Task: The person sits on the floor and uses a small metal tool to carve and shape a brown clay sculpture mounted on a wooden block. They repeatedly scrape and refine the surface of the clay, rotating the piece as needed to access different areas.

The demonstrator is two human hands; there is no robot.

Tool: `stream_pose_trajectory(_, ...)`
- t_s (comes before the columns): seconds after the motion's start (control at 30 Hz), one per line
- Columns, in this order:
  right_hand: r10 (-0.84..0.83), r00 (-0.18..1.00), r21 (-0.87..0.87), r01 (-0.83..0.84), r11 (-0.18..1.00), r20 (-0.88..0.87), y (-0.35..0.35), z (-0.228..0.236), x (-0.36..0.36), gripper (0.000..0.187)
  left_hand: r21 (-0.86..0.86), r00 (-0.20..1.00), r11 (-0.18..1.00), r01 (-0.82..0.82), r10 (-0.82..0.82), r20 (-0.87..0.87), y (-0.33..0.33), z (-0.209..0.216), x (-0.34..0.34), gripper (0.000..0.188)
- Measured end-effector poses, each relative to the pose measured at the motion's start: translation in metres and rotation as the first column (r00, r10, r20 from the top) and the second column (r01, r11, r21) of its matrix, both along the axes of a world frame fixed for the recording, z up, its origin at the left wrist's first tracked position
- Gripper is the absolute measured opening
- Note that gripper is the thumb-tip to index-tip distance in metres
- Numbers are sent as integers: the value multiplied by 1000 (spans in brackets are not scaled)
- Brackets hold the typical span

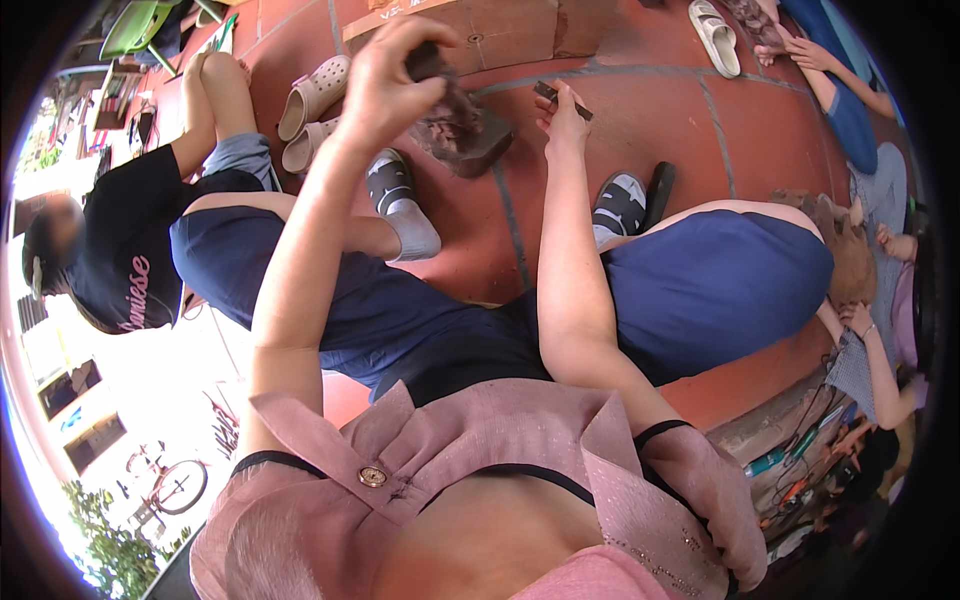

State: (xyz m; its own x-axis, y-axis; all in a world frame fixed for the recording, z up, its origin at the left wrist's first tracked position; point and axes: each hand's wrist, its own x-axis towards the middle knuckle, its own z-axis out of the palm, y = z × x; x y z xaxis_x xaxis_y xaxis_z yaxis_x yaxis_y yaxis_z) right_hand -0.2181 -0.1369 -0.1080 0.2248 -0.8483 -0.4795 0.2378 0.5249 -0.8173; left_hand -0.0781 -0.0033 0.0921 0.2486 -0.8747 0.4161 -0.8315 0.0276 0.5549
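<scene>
My left hand [392, 85] is closed round the upper end of a dark brown carved figure [455, 118]. Its lower part is a block-like base that looks tilted; whether it touches the tiles I cannot tell. Off to the right of the figure, my right hand [566, 122] pinches a small, dark, flat strip [563, 101], perhaps a piece of sandpaper or a thin block. The strip is apart from the figure. My fingers partly cover both things.
A wooden block [480, 38] stands beyond the figure on the red tiled floor [640, 120]. Pale clogs [315, 95] lie to the left, a white sandal [713, 38] at the far right. Seated people flank me on both sides. Several tools [800, 455] lie at lower right.
</scene>
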Motion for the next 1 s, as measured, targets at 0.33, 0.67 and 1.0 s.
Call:
stream_pose_trajectory(0.33,61,995,-39,-64,997,-79,2,4,1,28,-206,967,949,-239,251,36,23,8,-12,33)
stream_pose_trajectory(0.67,303,914,-157,-352,923,-270,-8,29,-23,15,444,577,894,61,332,-747,69,-142,-113,71)
stream_pose_trajectory(1.0,658,730,-9,-671,742,-187,12,13,-31,25,457,754,888,-50,334,-566,30,-187,-127,92)
